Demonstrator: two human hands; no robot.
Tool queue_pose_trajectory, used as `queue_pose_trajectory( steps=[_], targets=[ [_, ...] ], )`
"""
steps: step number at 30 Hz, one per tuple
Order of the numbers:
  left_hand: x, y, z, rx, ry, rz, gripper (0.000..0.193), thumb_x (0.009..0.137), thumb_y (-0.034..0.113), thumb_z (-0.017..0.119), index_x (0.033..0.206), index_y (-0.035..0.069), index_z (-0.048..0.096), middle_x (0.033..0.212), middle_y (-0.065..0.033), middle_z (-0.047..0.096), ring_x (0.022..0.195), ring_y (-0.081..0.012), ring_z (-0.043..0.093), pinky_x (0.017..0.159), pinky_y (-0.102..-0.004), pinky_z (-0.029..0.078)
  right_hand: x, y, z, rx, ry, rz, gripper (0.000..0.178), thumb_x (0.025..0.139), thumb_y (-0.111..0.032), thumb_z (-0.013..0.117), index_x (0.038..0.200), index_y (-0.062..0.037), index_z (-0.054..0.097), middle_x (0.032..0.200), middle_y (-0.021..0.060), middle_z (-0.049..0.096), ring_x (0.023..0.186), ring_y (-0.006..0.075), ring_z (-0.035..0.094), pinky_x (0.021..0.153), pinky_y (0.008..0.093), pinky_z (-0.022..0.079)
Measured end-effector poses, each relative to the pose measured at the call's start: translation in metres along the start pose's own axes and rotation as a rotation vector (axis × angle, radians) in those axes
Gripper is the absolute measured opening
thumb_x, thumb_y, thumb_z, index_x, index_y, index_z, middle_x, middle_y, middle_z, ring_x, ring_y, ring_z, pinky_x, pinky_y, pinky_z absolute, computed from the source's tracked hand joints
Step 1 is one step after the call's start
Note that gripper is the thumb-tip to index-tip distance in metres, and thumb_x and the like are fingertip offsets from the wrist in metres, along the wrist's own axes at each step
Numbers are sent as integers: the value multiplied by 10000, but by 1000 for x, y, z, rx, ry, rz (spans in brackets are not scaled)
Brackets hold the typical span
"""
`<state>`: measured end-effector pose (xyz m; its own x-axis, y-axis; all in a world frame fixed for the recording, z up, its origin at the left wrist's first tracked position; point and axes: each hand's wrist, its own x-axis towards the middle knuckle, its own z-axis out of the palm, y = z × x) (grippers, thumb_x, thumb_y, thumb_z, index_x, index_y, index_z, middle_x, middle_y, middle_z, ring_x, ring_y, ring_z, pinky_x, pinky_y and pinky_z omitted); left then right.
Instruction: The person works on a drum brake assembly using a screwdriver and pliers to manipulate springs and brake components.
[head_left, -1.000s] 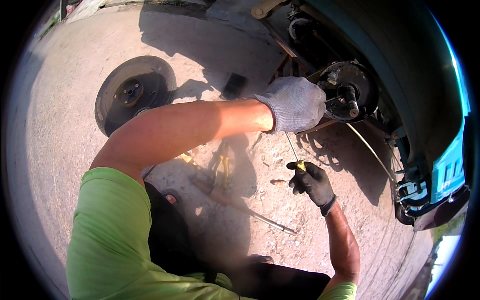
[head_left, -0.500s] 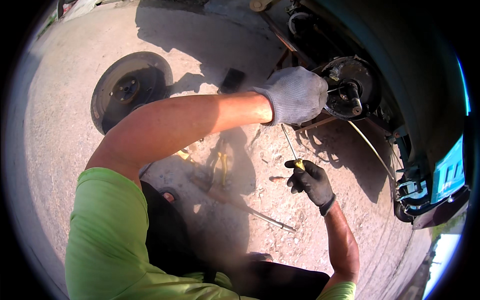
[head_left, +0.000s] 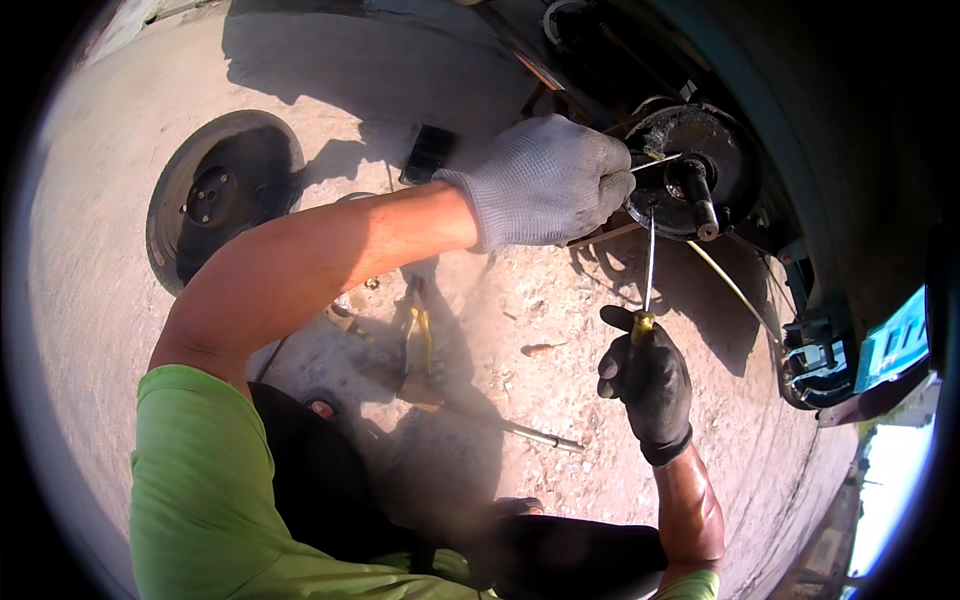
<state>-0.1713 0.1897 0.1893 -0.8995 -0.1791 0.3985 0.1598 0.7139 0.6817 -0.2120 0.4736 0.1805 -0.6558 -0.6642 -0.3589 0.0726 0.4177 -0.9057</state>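
A round black hub plate (head_left: 748,165), with a spindle (head_left: 705,212) jutting from its centre, is at the upper right; it looks like a wheel's brake assembly. My left hand (head_left: 550,180), in a grey knit glove, is closed beside it. From this fist a thin metal rod (head_left: 655,162) reaches across the plate's face; any handle is hidden in the fist. Below, my dark-gloved right hand (head_left: 655,385) grips a screwdriver (head_left: 644,325) by its yellow handle. Its shaft points up, with the tip at the plate's lower edge; whether it touches, I cannot tell.
A dark round drum (head_left: 215,190) lies on the ground at left. Yellow-handled pliers (head_left: 418,335) and a metal bar (head_left: 540,436) lie near my legs. A small black box (head_left: 428,153) sits beyond my left forearm. A pale hose (head_left: 735,285) hangs below the hub, beside the vehicle body.
My right hand has raised the screwdriver, bringing its tip up to the hub plate. More of the rod in my left hand shows against the plate. The whole view has shifted slightly.
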Motion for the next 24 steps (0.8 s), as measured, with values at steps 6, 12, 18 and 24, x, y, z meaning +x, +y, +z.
queue_pose_trajectory(
  steps=[6, 12, 18, 24],
  targets=[
    [-6, -17, -2, -4, -94, -19, 253, 1017, 274, 619, 1012, 60, 753, 829, -171, 713, 717, -345, 712, 675, -434, 553, 2, -25, 28, 71, 145, -101, 512, 1161, -362, 373, 1385, 60, 557, 899, 65, 670, 683, 124, 621, 650, 260, 514],
    [-12, -29, 6, -57, -59, 42, 260, 1010, 276, 624, 956, 50, 741, 787, -179, 695, 694, -344, 702, 659, -442, 543, 16, -24, 45, -31, 261, -197, 469, 1164, -337, 351, 1291, 45, 593, 901, 63, 671, 686, 113, 631, 618, 249, 515],
    [-15, -34, 10, -41, -85, 39, 288, 1008, 283, 637, 868, 38, 696, 727, -186, 648, 635, -335, 661, 623, -449, 516, 15, -18, 53, 144, 331, -139, 508, 1163, -358, 353, 1356, 53, 580, 854, 42, 629, 630, 97, 561, 572, 234, 457],
    [-17, -35, 8, -35, -118, 19, 298, 1011, 288, 635, 851, 43, 692, 721, -182, 644, 623, -324, 646, 626, -453, 505, 13, -16, 50, 142, 322, -151, 463, 1156, -313, 399, 1384, 49, 578, 846, 45, 627, 663, 94, 556, 603, 241, 466]
  ],
)
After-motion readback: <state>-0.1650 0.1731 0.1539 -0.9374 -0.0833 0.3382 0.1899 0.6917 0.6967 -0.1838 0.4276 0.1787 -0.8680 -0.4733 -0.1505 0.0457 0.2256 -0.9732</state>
